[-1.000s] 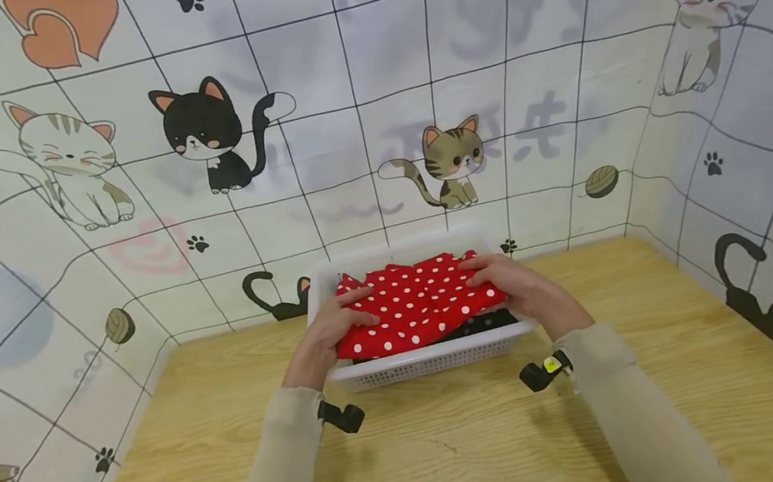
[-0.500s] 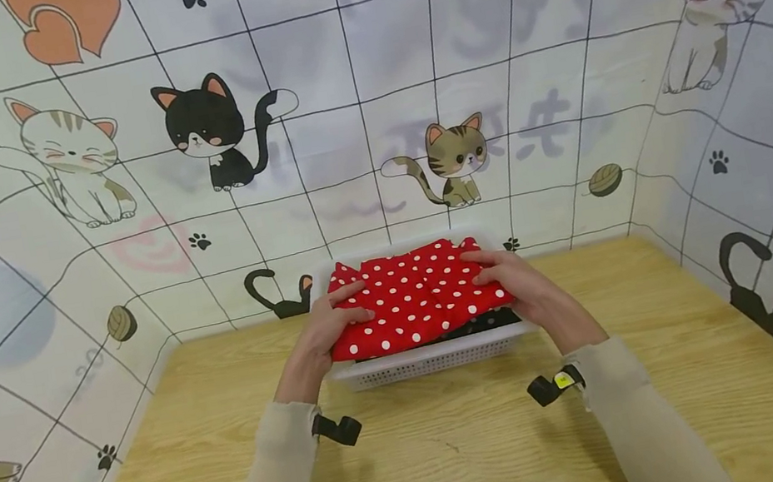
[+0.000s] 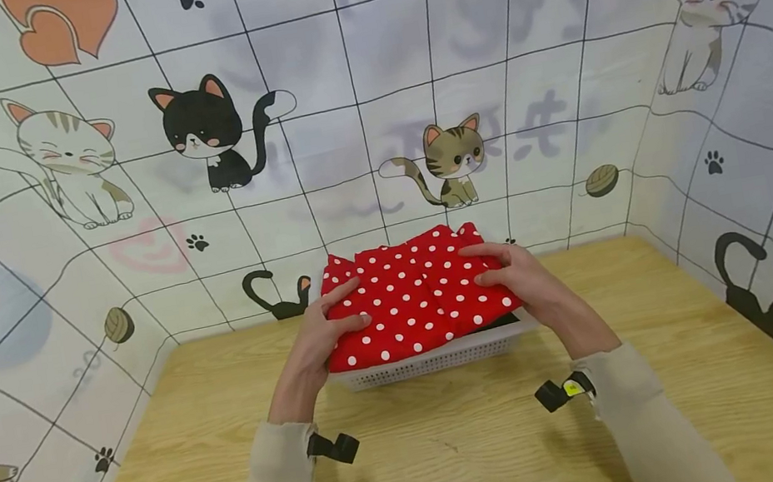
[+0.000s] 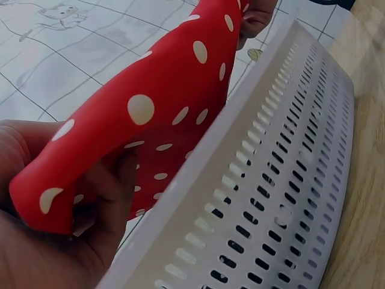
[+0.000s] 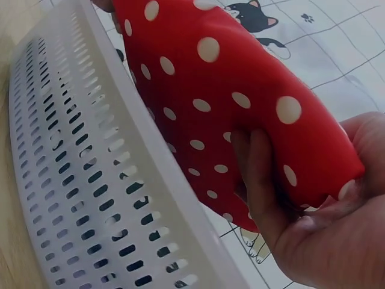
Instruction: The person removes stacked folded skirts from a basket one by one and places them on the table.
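Note:
A folded red cloth with white polka dots (image 3: 410, 296) is held up by both hands at the rim of a white perforated plastic basket (image 3: 429, 364). My left hand (image 3: 319, 334) grips its left side, thumb on top and fingers curled beneath, as the left wrist view shows. Likewise, my right hand (image 3: 528, 282) grips the right side; its fingers (image 5: 264, 186) show under the cloth in the right wrist view. Below the cloth a strip of black fabric (image 3: 501, 320) peeks out inside the basket. Most of the basket's inside is hidden by the red cloth.
The basket stands on a wood-grain table (image 3: 434, 444), close to the back wall. White tiled wall covering with cartoon cats (image 3: 453, 163) encloses the table at the back and both sides. Each wrist wears a small black camera (image 3: 333, 447).
The red polka-dot cloth has risen out of the basket and come slightly toward me, covering more of the rim. Both hands have moved a little apart and back with it.

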Motion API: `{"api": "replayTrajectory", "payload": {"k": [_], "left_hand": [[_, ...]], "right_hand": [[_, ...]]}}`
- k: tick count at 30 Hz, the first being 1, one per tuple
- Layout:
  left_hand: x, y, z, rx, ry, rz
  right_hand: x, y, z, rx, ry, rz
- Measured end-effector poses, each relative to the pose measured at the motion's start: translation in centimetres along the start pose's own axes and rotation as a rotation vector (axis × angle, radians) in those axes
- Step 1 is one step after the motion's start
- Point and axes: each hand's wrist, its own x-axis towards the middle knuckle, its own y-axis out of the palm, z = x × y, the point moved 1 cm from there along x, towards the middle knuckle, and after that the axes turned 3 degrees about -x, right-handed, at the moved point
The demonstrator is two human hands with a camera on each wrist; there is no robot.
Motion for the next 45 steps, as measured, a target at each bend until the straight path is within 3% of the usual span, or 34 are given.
{"api": "replayTrajectory", "payload": {"k": [13, 25, 36, 45], "left_hand": [[-1.3, 0.7, -0.5, -0.055, 0.048, 0.0], [-2.2, 1.0, -1.5, -0.054, 0.092, 0.026], [-2.6, 1.4, -1.8, -0.049, 0.095, 0.031], [-3.1, 1.4, -2.4, -0.075, 0.111, 0.042]], "right_hand": [[-1.6, -0.7, 1.3, -0.013, -0.08, 0.01], [-2.4, -1.0, 2.3, -0.045, -0.085, -0.019], [-3.0, -1.3, 2.9, -0.151, -0.087, -0.021], [-3.8, -1.3, 4.0, -0.167, -0.11, -0.035]]}}
